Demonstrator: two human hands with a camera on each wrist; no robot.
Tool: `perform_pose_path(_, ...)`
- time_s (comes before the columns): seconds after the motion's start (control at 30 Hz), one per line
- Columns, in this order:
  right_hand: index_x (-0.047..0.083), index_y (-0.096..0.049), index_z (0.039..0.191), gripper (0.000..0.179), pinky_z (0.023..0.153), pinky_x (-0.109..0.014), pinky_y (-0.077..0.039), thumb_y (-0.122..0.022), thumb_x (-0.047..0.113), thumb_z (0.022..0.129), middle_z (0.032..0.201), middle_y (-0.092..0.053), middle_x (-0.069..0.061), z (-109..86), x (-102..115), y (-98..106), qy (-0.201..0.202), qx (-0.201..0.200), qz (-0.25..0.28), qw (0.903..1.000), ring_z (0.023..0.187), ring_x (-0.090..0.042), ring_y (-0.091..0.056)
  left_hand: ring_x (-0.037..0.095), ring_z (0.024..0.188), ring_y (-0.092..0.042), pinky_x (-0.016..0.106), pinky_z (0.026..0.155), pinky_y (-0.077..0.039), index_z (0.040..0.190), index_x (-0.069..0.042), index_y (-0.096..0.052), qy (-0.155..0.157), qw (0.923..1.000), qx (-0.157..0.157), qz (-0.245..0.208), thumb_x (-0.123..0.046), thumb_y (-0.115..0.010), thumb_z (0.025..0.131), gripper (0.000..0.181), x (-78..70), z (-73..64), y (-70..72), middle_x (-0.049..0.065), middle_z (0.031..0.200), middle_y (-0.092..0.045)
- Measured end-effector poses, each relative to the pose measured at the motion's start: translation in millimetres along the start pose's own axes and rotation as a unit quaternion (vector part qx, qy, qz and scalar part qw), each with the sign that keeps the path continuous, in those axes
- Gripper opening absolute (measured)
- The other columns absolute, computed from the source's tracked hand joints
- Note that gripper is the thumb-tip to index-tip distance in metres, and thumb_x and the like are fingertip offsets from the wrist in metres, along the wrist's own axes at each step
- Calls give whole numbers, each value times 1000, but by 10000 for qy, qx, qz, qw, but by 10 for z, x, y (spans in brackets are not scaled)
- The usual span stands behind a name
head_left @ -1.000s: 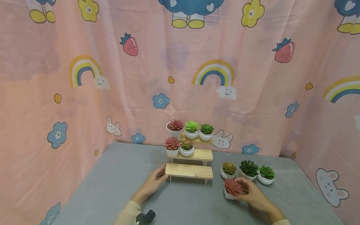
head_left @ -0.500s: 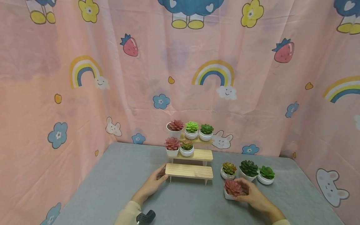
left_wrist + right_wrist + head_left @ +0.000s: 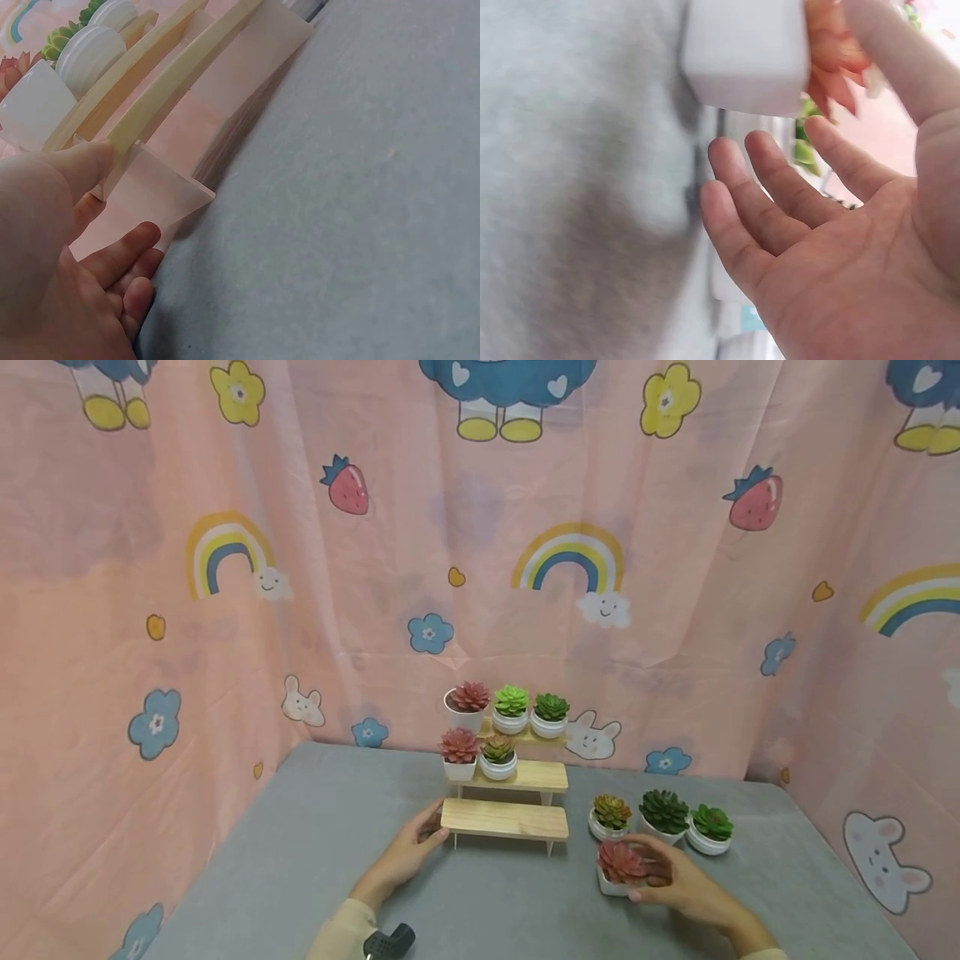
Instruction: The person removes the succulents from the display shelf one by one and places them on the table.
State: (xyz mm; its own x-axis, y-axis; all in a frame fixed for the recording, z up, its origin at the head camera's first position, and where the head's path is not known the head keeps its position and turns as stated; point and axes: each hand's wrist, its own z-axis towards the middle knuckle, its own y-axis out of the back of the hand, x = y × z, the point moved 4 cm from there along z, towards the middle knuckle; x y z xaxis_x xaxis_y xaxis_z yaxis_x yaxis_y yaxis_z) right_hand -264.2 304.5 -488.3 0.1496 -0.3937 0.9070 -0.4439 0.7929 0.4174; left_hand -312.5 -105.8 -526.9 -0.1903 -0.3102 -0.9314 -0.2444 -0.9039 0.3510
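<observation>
My left hand point(image 3: 403, 853) holds the left end of the lowest board point(image 3: 504, 819) of a three-step wooden plant stand. In the left wrist view the thumb lies on the board's end, beside the clear leg point(image 3: 161, 184), with the other fingers below. My right hand point(image 3: 688, 887) is beside a red succulent point(image 3: 620, 863) in a white square pot standing on the table. In the right wrist view its fingers point(image 3: 769, 206) are spread and apart from the pot point(image 3: 746, 52). The thumb overlaps the plant's leaves there; contact is unclear.
Three more potted succulents, a yellowish one point(image 3: 611, 812), a dark green one point(image 3: 664, 812) and a green one point(image 3: 711, 823), stand behind the red one. Red point(image 3: 458, 746) and green point(image 3: 512, 701) succulents occupy the upper two steps. A patterned pink curtain point(image 3: 480, 543) backs the grey table point(image 3: 315, 810).
My right hand has loosened its fingers and drawn slightly right from the red succulent, which stays in place. The left hand keeps its hold on the stand. The head view has tilted slightly up.
</observation>
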Motion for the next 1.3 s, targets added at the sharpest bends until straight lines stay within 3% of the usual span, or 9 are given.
perform_pose_path(0.1, -9, -29, 152, 71, 94, -48, -57, -67, 16, 98, 147, -38, -43, -40, 61, 29, -127, -124, -248, 9995, 124, -49, -57, 39, 134, -52, 59, 112, -40, 158, -5, -31, 14, 10000, 10, -31, -33, -56, 104, 65, 13, -10, -4, 23, 144, -55)
perform_pose_path(0.2, -9, -29, 152, 67, 92, -54, -56, -62, 17, 100, 144, -40, -43, -68, 132, 53, -120, -285, -475, 9984, 121, -49, -58, 39, 135, -52, 60, 112, -40, 158, -5, -31, -11, 9999, 25, -106, -31, -56, 104, 65, 18, -10, -8, 23, 145, -55)
perform_pose_path(0.47, 0, -37, 152, 62, 90, -43, -53, -64, 22, 100, 144, -49, -33, -113, 375, 95, -109, -1068, -1015, 9890, 123, -45, -57, 41, 135, -51, 59, 112, -40, 158, -4, -31, 50, 10000, -3, -13, -35, -55, 105, 67, -27, -19, 6, 25, 144, -54)
perform_pose_path(0.53, 2, -40, 150, 59, 88, -39, -54, -65, 23, 100, 144, -52, -30, -124, 449, 102, -28, -1299, -1194, 9843, 123, -40, -58, 42, 135, -51, 59, 112, -40, 158, -3, -31, 48, 10000, -16, -8, -35, -54, 105, 66, -39, -26, 11, 26, 145, -54)
perform_pose_path(0.77, 5, -47, 146, 52, 83, -25, -55, -65, 22, 100, 140, -56, -22, -163, 705, 106, 495, -1804, -1348, 9731, 110, 15, -51, 41, 135, -51, 59, 111, -41, 158, -5, -31, 32, 10000, 21, 13, -34, -55, 105, 65, -18, -26, 2, 25, 145, -54)
perform_pose_path(0.9, 4, -49, 145, 47, 86, -23, -54, -62, 19, 102, 140, -57, -22, -95, 846, 101, 862, -1877, -1324, 9694, 111, 19, -49, 41, 135, -51, 59, 111, -41, 158, -4, -31, 34, 10000, 26, -2, -34, -54, 105, 65, -10, -12, -1, 25, 146, -53)
perform_pose_path(1.03, 6, -49, 145, 46, 91, -25, -54, -61, 19, 102, 139, -58, -21, 54, 992, 54, 950, -1817, -1186, 9715, 113, 12, -53, 41, 136, -50, 59, 113, -39, 159, -6, -31, 116, 9999, 7, -40, -34, -55, 105, 65, -8, -5, 1, 24, 146, -53)
perform_pose_path(1.2, 5, -49, 145, 46, 100, -54, -51, -60, 19, 102, 139, -57, -22, 291, 1135, -80, 1080, -1607, -1049, 9755, 123, -28, -60, 41, 135, -51, 59, 112, -40, 158, -5, -33, 80, 9999, -68, -30, -31, -56, 104, 64, -34, -14, 1, 25, 145, -54)
perform_pose_path(1.3, 3, -47, 145, 48, 101, -63, -47, -61, 20, 102, 140, -55, -25, 438, 1176, -179, 1112, -1441, -964, 9786, 126, -45, -56, 41, 135, -51, 59, 111, -41, 157, -4, -33, 77, 9999, -71, -29, -30, -56, 104, 63, -47, -25, -3, 25, 145, -54)
